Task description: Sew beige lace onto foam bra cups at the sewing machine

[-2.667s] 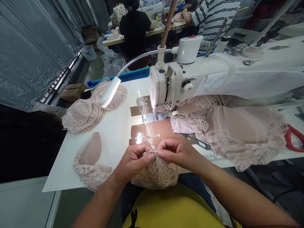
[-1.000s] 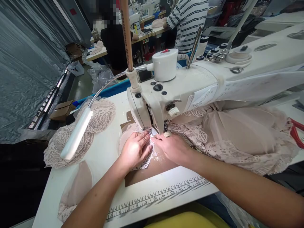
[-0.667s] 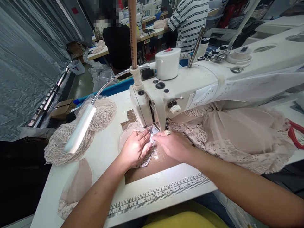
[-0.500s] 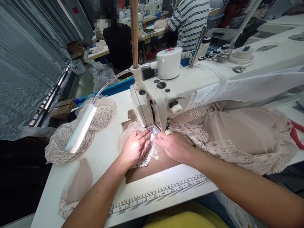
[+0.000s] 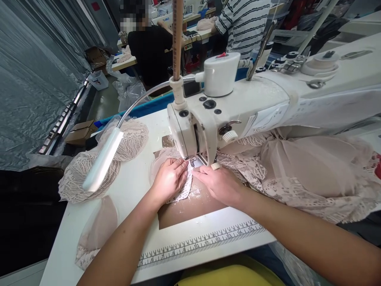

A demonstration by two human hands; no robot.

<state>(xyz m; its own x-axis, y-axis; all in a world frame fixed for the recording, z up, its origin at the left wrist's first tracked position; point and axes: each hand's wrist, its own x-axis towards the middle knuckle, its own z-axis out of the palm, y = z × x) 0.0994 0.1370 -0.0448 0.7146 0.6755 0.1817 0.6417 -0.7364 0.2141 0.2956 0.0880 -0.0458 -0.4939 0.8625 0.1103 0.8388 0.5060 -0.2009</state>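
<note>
My left hand (image 5: pixel 169 179) is closed on a beige lace piece (image 5: pixel 187 188), thumb and fingers pinching it just in front of the presser foot of a white sewing machine (image 5: pixel 190 131). The piece lies partly beneath the foot, its scalloped mesh part (image 5: pixel 159 159) spread to the left behind my hand. From the other side, my right hand (image 5: pixel 222 183) brings its fingertips together against the lace's right edge, close to the needle area. Its remaining fingers are curled beside the machine's knob. A bright light falls on the fingertips. The needle itself is too small to make out.
A lamp on a bendy neck (image 5: pixel 102 161) leans over lace bundles (image 5: pixel 89 174) at left. A beige cup (image 5: pixel 101 224) lies nearer. Padded lace garments (image 5: pixel 309 171) fill the right. A printed ruler (image 5: pixel 202 242) runs along the front edge. Two people sit behind, near other machines.
The lace piece has slid slightly away from me under the presser foot, so less hangs toward the front. Both hands keep nearly the same pose. The whole view has shifted a little.
</note>
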